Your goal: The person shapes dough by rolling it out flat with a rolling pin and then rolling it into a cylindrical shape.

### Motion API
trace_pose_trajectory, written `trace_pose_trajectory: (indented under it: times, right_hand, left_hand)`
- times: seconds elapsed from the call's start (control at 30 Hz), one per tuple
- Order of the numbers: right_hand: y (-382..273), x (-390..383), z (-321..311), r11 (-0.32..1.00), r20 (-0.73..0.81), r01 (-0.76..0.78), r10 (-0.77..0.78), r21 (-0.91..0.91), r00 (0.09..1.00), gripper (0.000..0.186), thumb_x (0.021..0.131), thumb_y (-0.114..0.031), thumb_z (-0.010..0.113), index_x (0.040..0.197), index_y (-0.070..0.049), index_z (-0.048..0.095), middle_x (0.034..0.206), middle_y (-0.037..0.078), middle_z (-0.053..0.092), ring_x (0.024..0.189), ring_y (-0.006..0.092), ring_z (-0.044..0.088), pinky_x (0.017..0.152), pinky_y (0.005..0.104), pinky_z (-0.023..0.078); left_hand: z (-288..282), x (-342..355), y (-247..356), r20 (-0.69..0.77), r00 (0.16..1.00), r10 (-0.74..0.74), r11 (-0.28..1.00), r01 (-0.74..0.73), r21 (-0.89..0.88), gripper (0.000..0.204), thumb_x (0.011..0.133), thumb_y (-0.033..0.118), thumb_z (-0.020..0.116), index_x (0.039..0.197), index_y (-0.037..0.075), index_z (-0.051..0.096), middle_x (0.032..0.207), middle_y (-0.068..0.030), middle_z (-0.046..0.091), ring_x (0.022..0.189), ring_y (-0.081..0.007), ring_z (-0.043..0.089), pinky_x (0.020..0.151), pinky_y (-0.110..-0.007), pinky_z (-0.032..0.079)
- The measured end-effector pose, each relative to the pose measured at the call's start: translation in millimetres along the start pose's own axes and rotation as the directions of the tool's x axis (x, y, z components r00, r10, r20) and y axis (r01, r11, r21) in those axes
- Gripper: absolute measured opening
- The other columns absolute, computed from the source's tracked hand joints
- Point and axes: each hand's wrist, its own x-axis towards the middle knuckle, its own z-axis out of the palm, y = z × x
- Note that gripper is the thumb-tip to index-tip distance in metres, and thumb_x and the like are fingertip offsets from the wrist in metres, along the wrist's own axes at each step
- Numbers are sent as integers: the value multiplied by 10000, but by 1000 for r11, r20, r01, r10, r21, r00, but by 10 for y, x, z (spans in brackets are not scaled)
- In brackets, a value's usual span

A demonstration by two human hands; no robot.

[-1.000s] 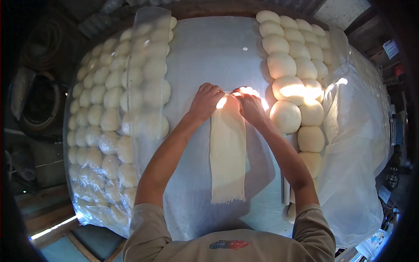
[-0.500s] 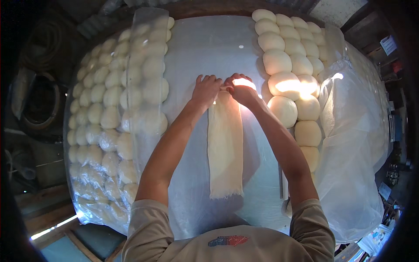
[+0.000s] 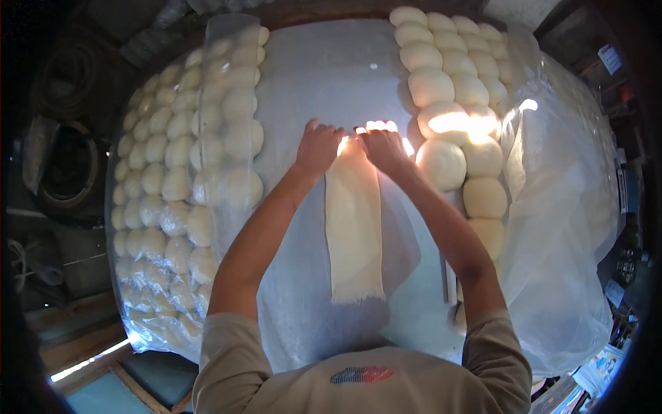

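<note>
A long, flat strip of pale dough (image 3: 354, 234) lies lengthwise on the smooth grey tabletop (image 3: 324, 76), its near end ragged. At its far end my left hand (image 3: 321, 148) curls over the left corner, thumb side inward. My right hand (image 3: 381, 148) bends its fingers over the right corner, close beside the left, with bright sunlight across the knuckles. Both hands grip the dough's far edge, which the fingers partly hide.
Rows of round dough balls (image 3: 156, 150) fill the left side, partly under clear plastic sheeting (image 3: 224, 90). More dough balls (image 3: 441, 165) line the right, beside a bunched translucent plastic sheet (image 3: 552, 228). A narrow grey bar (image 3: 445, 276) lies near my right forearm.
My hands have shifted slightly and now lie flatter over the strip's far end, with the right hand's fingers extended further forward. The whole view has moved a little.
</note>
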Motion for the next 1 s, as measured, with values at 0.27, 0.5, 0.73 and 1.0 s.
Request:
trace_pose_trajectory:
  times: [0.27, 0.5, 0.73, 1.0]
  right_hand:
    - [61, -163, 263, 994, -146, 83, -93, -76, 985, 218, 756, -89, 589, 971, -76, 623, 920, 57, 578, 872, 200, 600, 724, 343, 470]
    - [-219, -833, -97, 995, -76, 92, -88, 49, 993, 356, 836, -119, 555, 1158, 33, 556, 1165, 181, 584, 1160, 315, 551, 1072, 459, 354]
    - [-388, -428, -216, 929, 108, -211, 186, 305, 976, 320, 870, -271, 554, 1136, -94, 571, 1208, 122, 531, 1181, 284, 477, 1016, 607, 289]
    - [-690, -1304, -388, 972, 194, -153, 117, 180, 974, 663, 895, -395, 537, 1381, 28, 380, 1487, 212, 308, 1398, 324, 281, 1096, 597, 214]
  left_hand:
    - [159, -106, 73, -224, 962, 154, 957, -89, 274, 268, 890, 105, 489, 1146, 51, 547, 1258, -125, 525, 1218, -253, 496, 1108, -512, 278]
    - [245, -874, 318, -269, 941, 204, 975, -170, 145, 297, 887, 119, 484, 1154, -4, 527, 1258, -160, 557, 1260, -264, 486, 1115, -494, 287]
    - [-1, -452, 386, -89, 979, -182, 951, 152, -269, 452, 941, 250, 465, 1308, -12, 452, 1433, -199, 397, 1377, -306, 330, 1095, -563, 260]
    - [264, -1426, 815, 57, 993, -101, 976, 110, -188, 670, 941, 462, 459, 1396, -17, 344, 1523, -223, 222, 1412, -333, 245, 1097, -594, 223]
